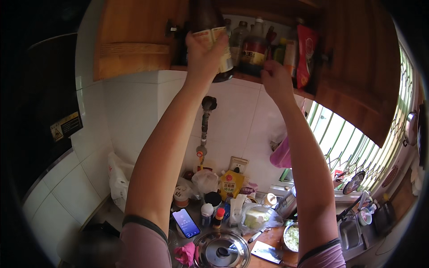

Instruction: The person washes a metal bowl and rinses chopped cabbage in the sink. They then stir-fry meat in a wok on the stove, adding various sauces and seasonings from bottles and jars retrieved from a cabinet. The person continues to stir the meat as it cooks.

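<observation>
My left hand (204, 60) grips a large dark glass bottle (206, 15) with a pale printed label, tilted in front of the open wooden wall cabinet. My right hand (279, 78) is raised to the shelf edge with its fingers curled, beside a dark sauce bottle (254, 50) with a red and yellow label. Whether those fingertips touch the bottle or hold anything cannot be made out. Also on the shelf are a clear bottle (239, 37) and a red packet (305, 57) standing at the right end.
Wooden cabinet doors (355, 73) hang open on both sides. Below, the counter holds a lit phone (186, 222), a glass pan lid (214, 256), a cleaver (266, 252), a bowl of chopped greens (292, 238) and a yellow seasoning pouch (231, 184). A barred window (348, 130) is at right.
</observation>
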A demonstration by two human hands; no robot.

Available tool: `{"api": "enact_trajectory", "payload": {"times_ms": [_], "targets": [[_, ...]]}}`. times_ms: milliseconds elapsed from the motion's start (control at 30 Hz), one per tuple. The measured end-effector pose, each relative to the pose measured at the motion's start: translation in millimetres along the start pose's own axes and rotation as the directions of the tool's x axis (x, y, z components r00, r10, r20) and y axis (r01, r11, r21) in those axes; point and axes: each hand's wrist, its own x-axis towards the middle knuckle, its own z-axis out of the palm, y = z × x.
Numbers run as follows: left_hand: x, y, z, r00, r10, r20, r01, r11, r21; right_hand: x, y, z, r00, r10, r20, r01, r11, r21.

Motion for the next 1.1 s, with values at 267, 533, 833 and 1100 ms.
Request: {"api": "enact_trajectory", "payload": {"times_ms": [267, 533, 833, 1100], "targets": [[38.7, -64.8, 27.6, 0.984, 0.169, -0.049, -0.150, 0.953, 0.263, 39.0, -25.1, 38.3, 0.862, 0.066, 0.503, 0.253, 0.805, -0.537], [40.9, -75.9, 37.5, 0.978, 0.209, -0.017, -0.169, 0.832, 0.528, 20.5, -20.0, 18.4, 0.914, 0.033, 0.405, 0.187, 0.850, -0.492], [41.1, -95.3, 63.7, 0.953, 0.304, -0.007, -0.168, 0.546, 0.821, 1.3, 5.0, 31.5, 0.979, -0.190, 0.078, 0.205, 0.898, -0.388], [7.1, -89.9, 49.7, 0.990, 0.132, 0.050, -0.083, 0.262, 0.961, 3.5, 7.9, 25.0, 0.977, -0.172, 0.123, 0.202, 0.933, -0.299]]}}
